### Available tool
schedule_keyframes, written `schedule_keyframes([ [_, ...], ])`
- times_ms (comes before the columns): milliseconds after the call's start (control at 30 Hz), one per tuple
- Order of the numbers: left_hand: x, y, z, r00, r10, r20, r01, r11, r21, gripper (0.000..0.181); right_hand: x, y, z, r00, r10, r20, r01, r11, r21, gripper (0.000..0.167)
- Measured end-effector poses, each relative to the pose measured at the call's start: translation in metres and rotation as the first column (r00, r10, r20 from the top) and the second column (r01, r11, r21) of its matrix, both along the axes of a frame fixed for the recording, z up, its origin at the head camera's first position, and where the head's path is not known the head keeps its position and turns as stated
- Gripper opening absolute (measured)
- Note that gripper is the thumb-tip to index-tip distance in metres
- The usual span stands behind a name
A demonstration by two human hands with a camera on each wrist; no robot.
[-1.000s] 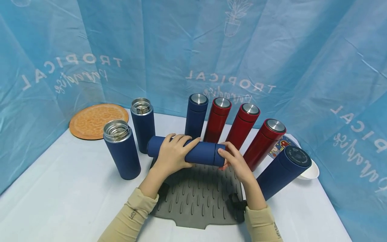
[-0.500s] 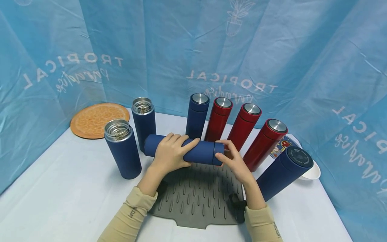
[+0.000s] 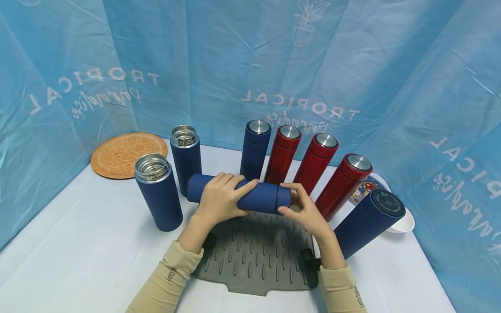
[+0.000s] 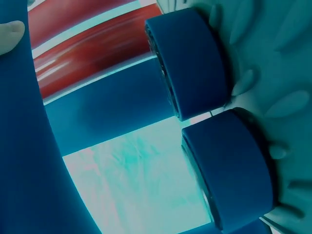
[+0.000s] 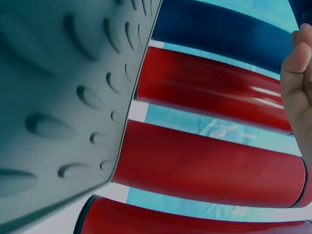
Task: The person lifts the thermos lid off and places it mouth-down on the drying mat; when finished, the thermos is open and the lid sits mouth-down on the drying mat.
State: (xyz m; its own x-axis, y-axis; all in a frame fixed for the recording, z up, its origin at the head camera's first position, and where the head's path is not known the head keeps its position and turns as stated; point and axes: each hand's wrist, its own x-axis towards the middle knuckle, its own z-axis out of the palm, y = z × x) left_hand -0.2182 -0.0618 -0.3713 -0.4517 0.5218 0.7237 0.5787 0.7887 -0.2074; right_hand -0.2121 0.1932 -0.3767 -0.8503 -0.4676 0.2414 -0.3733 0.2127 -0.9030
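Observation:
A dark blue thermos bottle (image 3: 258, 198) lies level above the grey ridged mat (image 3: 254, 256). My left hand (image 3: 220, 195) grips its body from above. At its right end my right hand (image 3: 307, 215) pinches the blue cap (image 3: 284, 198) between thumb and fingers; the cap sits on the bottle with a dark seam between them. In the left wrist view the held bottle's wall fills the left side, and two loose blue caps (image 4: 195, 63) rest on the mat, hidden in the head view. The right wrist view shows only part of the right hand (image 5: 300, 83).
Two lidless blue thermoses (image 3: 160, 195) stand at left, near a round orange placemat (image 3: 128, 154). Behind the mat stand a capped blue thermos (image 3: 255, 150) and several red ones (image 3: 316, 163). Another blue thermos (image 3: 368, 224) stands at right, before a white bowl (image 3: 403, 222).
The held bottle shifted slightly left early on, then stayed put. My right fingers have changed their hold round the cap, and the right wrist has turned a little. The left hand keeps its grip.

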Motion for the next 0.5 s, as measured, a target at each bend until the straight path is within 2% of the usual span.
schedule_keyframes([
  [167, 0.0003, -0.0013, 0.0012, 0.999, -0.005, 0.044, 0.004, 1.0, 0.008, 0.084, -0.0002, 0.0018, 0.0005, 0.999, 0.014, -0.043, -0.012, 0.999, 0.048, 0.059],
  [400, 0.0016, -0.0031, 0.0038, 0.996, 0.005, 0.091, -0.004, 1.0, -0.01, 0.083, 0.0018, 0.0021, 0.0027, 0.999, 0.023, -0.047, -0.019, 0.996, 0.085, 0.057],
  [500, 0.0028, -0.0037, 0.0045, 0.992, 0.007, 0.128, -0.005, 1.0, -0.012, 0.084, 0.0025, 0.0007, 0.0043, 0.992, 0.04, -0.123, -0.026, 0.994, 0.11, 0.056],
])
